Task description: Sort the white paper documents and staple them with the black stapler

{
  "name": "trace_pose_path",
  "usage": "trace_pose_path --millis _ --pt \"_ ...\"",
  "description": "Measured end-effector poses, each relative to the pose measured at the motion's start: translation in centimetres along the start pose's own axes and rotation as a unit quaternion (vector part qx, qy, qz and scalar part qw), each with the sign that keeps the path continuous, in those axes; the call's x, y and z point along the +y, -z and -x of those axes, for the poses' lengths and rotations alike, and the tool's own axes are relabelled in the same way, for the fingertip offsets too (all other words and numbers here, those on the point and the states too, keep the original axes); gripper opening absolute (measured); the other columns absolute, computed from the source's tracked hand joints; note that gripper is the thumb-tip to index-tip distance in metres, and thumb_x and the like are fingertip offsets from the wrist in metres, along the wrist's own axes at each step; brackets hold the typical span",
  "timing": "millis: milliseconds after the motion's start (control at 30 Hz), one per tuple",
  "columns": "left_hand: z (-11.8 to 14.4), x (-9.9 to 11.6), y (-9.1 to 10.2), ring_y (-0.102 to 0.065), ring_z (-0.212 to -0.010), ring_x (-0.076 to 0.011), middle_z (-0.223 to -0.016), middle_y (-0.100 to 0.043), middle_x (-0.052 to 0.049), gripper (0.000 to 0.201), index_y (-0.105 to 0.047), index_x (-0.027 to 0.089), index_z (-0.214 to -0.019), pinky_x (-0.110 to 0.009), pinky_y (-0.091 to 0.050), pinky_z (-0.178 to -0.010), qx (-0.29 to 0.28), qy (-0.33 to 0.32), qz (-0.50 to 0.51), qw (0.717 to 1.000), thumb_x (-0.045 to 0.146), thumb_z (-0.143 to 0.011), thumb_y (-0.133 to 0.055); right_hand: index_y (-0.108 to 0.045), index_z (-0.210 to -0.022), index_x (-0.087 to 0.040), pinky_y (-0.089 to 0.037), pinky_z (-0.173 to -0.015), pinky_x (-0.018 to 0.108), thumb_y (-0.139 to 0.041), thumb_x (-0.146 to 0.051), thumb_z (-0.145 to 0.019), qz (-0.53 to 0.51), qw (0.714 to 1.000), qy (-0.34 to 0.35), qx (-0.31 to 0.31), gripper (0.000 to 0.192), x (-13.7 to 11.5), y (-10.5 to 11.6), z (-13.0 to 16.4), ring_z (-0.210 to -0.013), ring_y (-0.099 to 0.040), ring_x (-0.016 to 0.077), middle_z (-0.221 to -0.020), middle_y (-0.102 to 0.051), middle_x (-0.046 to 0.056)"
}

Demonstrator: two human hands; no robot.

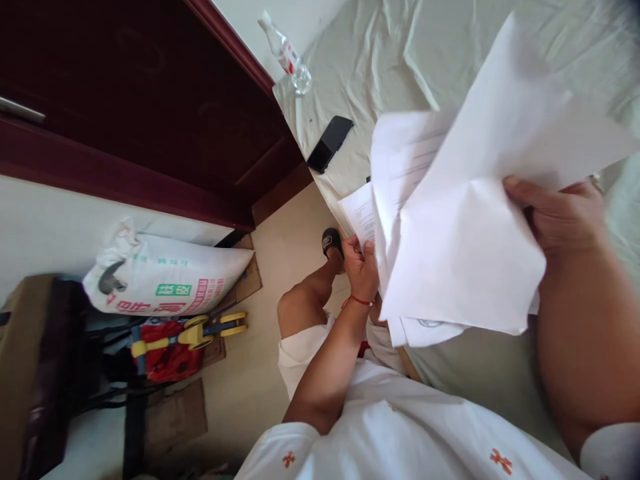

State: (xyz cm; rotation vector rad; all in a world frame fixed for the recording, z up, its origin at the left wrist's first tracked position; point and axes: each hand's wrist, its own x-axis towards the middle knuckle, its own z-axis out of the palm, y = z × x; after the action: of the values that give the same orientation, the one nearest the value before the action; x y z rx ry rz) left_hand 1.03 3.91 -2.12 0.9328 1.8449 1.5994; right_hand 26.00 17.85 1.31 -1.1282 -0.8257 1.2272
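Note:
My right hand (567,210) grips several white paper sheets (465,247), thumb on top and the other fingers mostly hidden beneath. The sheets are bent and fanned out over the bed, their upper faces mostly blank. Lines of print show on a sheet (407,167) under the top one. On the left, my left hand (363,270), with a red cord at the wrist, is closed on a printed sheet (361,212), the thumb lying near its lower edge. Whether this sheet is joined to the others cannot be made out.
A black phone (330,144) and a clear plastic bottle (287,57) are on the pale bed sheet (365,60). A dark red door (140,87) stands at left. Below it are a full white sack (170,273), a yellow-and-blue wheeled toy (195,333) and cardboard (175,417).

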Motion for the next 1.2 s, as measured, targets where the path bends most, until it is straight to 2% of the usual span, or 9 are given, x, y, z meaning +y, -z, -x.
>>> trace_pose_path --millis 100,200,267,367,433,500,633,800,1200 --pt "0.0 0.2 0.0 -0.072 -0.101 -0.0211 -0.119 -0.073 -0.010 0.070 -0.050 0.024 -0.137 -0.038 -0.057 -0.096 -0.010 -0.011 0.024 1.000 0.070 -0.088 -0.069 -0.078 -0.087 -0.027 -0.062 -0.091 0.054 -0.101 -0.032 -0.055 0.066 0.997 -0.012 -0.028 0.040 0.6 -0.1 0.1 -0.089 -0.073 0.0241 -0.105 -0.080 0.005" --pt "0.0 0.1 0.0 -0.071 -0.115 -0.0228 -0.135 -0.069 -0.013 0.082 -0.040 0.027 -0.154 -0.039 -0.054 -0.106 -0.022 -0.009 0.043 0.999 0.071 -0.090 -0.065 -0.078 -0.088 -0.024 -0.061 -0.071 0.042 -0.097 -0.031 -0.060 0.134 0.990 -0.010 -0.054 0.035 1.1 0.3 -0.2 -0.077 -0.069 0.0191 -0.096 -0.079 0.004" --pt "0.0 -0.1 0.1 -0.067 -0.124 -0.0236 -0.138 -0.067 -0.012 0.076 -0.045 0.027 -0.151 -0.039 -0.051 -0.111 -0.034 -0.006 0.060 0.998 0.069 -0.092 -0.063 -0.077 -0.084 -0.022 -0.057 -0.061 0.035 -0.095 -0.031 -0.062 0.159 0.985 -0.015 -0.067 0.030 1.3 0.5 -0.3 -0.072 -0.067 0.0172 -0.090 -0.078 0.004" --pt "0.0 -0.3 0.2 -0.066 -0.119 -0.0217 -0.120 -0.072 -0.008 0.056 -0.065 0.023 -0.123 -0.032 -0.051 -0.107 -0.041 0.009 0.071 0.997 0.069 -0.092 -0.063 -0.075 -0.078 -0.021 -0.052 -0.053 0.030 -0.093 -0.030 -0.063 0.182 0.981 -0.030 -0.061 0.026 1.1 0.4 -0.3 -0.066 -0.063 0.0148 -0.083 -0.076 0.002" --pt "0.0 -0.4 0.4 -0.065 -0.102 -0.0175 -0.099 -0.070 -0.003 0.049 -0.068 0.022 -0.103 -0.027 -0.051 -0.097 -0.030 0.014 0.065 0.997 0.069 -0.091 -0.066 -0.074 -0.078 -0.021 -0.050 -0.053 0.028 -0.092 -0.028 -0.063 0.188 0.980 -0.028 -0.052 0.025 1.0 0.3 -0.2 -0.064 -0.062 0.0138 -0.082 -0.076 0.002" --pt "0.1 -0.4 0.5 -0.058 -0.086 -0.0133 -0.084 -0.061 0.001 0.047 -0.066 0.021 -0.092 -0.023 -0.050 -0.087 -0.020 0.010 0.063 0.998 0.069 -0.090 -0.067 -0.075 -0.079 -0.020 -0.050 -0.053 0.028 -0.090 -0.025 -0.065 0.194 0.980 -0.019 -0.048 0.021 1.0 0.3 -0.2 -0.066 -0.062 0.0138 -0.084 -0.076 0.002" --pt "0.2 0.0 0.5 -0.045 -0.073 -0.0115 -0.074 -0.046 0.003 0.050 -0.059 0.021 -0.082 -0.023 -0.045 -0.076 -0.023 0.005 0.061 0.998 0.070 -0.090 -0.066 -0.076 -0.078 -0.020 -0.050 -0.054 0.029 -0.085 -0.020 -0.066 0.193 0.980 -0.018 -0.052 0.015 1.0 0.2 -0.1 -0.066 -0.063 0.0142 -0.082 -0.076 0.003" --pt "0.3 0.8 0.4 -0.043 -0.070 -0.0126 -0.070 -0.041 0.003 0.052 -0.054 0.021 -0.078 -0.025 -0.044 -0.072 -0.049 0.004 0.047 0.998 0.070 -0.090 -0.065 -0.075 -0.079 -0.021 -0.051 -0.055 0.031 -0.090 -0.029 -0.064 0.188 0.980 -0.019 -0.059 0.022 1.1 0.1 -0.1 -0.067 -0.063 0.0154 -0.083 -0.076 0.003" --pt "0.2 0.0 0.3 -0.056 -0.080 -0.0151 -0.079 -0.056 0.001 0.045 -0.055 0.022 -0.083 -0.027 -0.050 -0.085 -0.062 -0.001 0.041 0.997 0.066 -0.094 -0.063 -0.078 -0.084 -0.024 -0.058 -0.065 0.040 -0.093 -0.029 -0.063 0.160 0.985 -0.019 -0.063 0.027 0.7 -0.5 0.3 -0.074 -0.066 0.0191 -0.091 -0.077 0.005"
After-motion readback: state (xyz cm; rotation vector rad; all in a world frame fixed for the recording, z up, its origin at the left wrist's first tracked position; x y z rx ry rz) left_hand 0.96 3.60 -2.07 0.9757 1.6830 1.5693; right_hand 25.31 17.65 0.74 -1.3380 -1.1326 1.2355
